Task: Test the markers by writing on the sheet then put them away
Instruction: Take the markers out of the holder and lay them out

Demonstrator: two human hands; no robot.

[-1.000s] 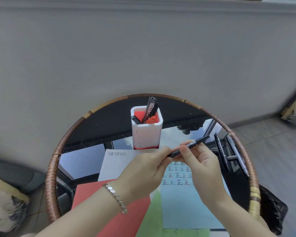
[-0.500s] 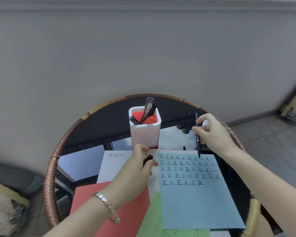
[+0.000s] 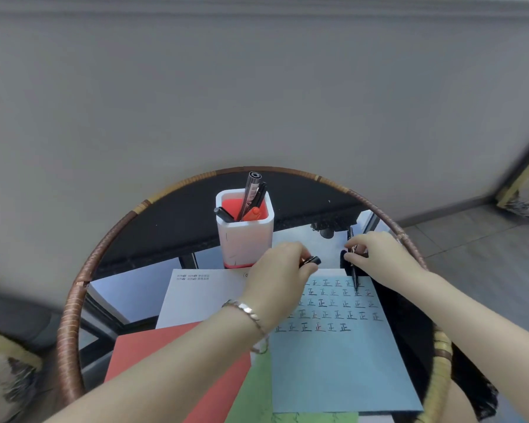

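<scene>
The right hand (image 3: pixel 376 254) pinches a black marker (image 3: pixel 353 264) upright, tip touching the blue sheet's (image 3: pixel 342 361) top edge at one o'clock. The left hand (image 3: pixel 280 276) closes its grip on the black cap (image 3: pixel 312 260), just beside the pen cup (image 3: pixel 245 236) at twelve o'clock on the counter (image 3: pixel 74 315).

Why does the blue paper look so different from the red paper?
The blue paper has rows of written marks across its top part; the red paper shows none. The blue paper lies on top of the stack, by the right hand, while the red paper is partly tucked under a green sheet and the left arm. Both lie flat on the round table.
</scene>
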